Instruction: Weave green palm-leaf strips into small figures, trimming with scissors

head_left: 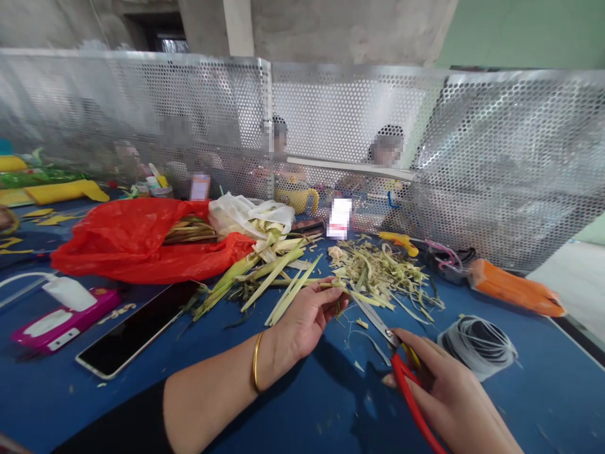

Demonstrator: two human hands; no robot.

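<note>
My left hand point(309, 312) pinches the end of a pale green leaf strip point(293, 291) lying on the blue table point(302, 403); a gold bangle is on that wrist. My right hand point(444, 391) grips red-handled scissors point(392, 347), whose blades point up-left toward the pinched leaf end. More long leaf strips point(255, 271) lie left of the left hand. A pile of leaf trimmings point(382, 271) sits just beyond the scissor tips.
A red plastic bag point(137, 243) and a white bag point(246, 214) hold leaves at back left. A phone point(137, 328), a pink device point(61, 315), a wire coil point(477, 343) and an orange object point(515, 290) lie around. Perforated metal screens point(359, 120) fence the table; people sit behind.
</note>
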